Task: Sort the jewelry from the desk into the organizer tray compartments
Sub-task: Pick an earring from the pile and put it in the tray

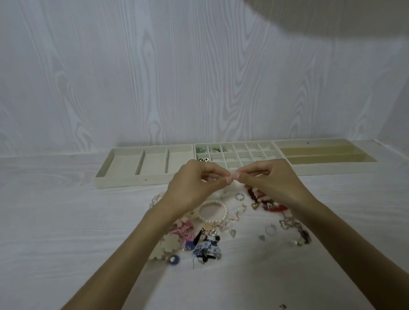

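Overhead, a white wood-grain wall (136, 73) fills most of your view, meeting a desk (41, 239) with the same pale grain, while a blurred grey shape crosses the top right corner. Along the wall sit three cream organizer trays: the left tray (121, 180) with long compartments, the middle grid tray (267, 153) with a few small green and dark pieces in its far-left cells, and the right tray (328, 165) with tan slots. Nearer you, the jewelry pile (222, 227) lies spread on the desk, a pearl bracelet (214, 211) among it. Your left hand (194, 184) and right hand (271, 180) meet above the pile, fingertips pinched together on something too small to identify.
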`<act>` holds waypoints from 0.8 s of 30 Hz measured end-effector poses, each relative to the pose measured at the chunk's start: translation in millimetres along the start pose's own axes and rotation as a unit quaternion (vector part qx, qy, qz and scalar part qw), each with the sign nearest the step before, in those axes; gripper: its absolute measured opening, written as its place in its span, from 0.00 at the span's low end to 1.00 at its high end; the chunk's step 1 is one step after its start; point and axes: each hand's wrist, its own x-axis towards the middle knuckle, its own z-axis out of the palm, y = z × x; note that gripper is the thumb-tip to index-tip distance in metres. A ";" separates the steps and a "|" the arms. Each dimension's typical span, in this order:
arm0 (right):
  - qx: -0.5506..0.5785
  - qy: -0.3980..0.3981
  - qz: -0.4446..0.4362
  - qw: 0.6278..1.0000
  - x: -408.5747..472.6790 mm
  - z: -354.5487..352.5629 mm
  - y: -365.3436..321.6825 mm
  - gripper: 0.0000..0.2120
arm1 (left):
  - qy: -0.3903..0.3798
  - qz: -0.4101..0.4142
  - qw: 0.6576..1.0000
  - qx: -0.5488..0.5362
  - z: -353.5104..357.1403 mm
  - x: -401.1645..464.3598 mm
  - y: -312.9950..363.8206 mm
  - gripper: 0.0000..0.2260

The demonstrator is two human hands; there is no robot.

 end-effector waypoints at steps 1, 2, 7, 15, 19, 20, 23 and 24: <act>0.002 -0.011 0.007 1.000 7.9 -0.1 -2.5 0.07 | 0.003 0.005 1.000 -0.005 -1.9 5.5 -3.9 0.06; 0.007 -0.023 0.017 1.000 14.8 0.2 -4.3 0.08 | 0.008 0.012 1.000 -0.008 -3.5 10.1 -6.9 0.05; 0.001 -0.028 0.041 0.999 55.6 3.8 -15.0 0.05 | 0.034 0.021 0.999 -0.003 -17.0 42.2 -15.2 0.04; -0.068 -0.042 0.036 0.996 105.7 18.2 -16.5 0.05 | 0.022 -0.011 0.999 0.021 -35.4 81.4 -42.4 0.05; -0.105 -0.066 0.008 0.992 120.3 29.2 -9.1 0.07 | -0.014 -0.027 0.999 0.029 -43.1 88.1 -59.4 0.04; -0.118 -0.069 -0.001 0.991 122.6 31.6 -7.8 0.08 | -0.033 -0.031 0.998 0.048 -46.1 89.6 -63.5 0.06; -0.172 -0.075 -0.021 0.982 129.0 39.7 -4.0 0.06 | -0.088 -0.071 0.981 0.158 -54.8 90.7 -73.6 0.16; -0.194 -0.077 -0.022 0.978 131.6 41.7 -2.6 0.05 | -0.102 -0.084 0.973 0.190 -56.5 90.5 -75.8 0.18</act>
